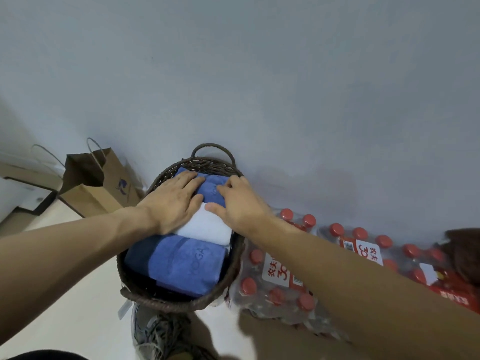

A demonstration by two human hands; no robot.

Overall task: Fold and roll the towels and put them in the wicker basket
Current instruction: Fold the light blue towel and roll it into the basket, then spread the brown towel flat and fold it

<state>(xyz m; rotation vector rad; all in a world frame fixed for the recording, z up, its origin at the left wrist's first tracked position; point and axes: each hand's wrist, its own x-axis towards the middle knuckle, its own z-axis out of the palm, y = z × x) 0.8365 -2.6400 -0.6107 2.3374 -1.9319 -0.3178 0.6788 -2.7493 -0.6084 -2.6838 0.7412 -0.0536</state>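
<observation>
Three rolled towels already sit in the wicker basket (145,298); your left hand (171,203) and right hand (240,203) press flat-fingered on the far blue towel (211,189), gripping nothing, so little looks left

Blue towel (181,263) reads "YOGA"; bottle pack label (275,271) "农夫".

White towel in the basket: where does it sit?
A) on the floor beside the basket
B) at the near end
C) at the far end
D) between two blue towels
D: the white towel lies in the basket between the far blue towel and the near blue towel.
</observation>
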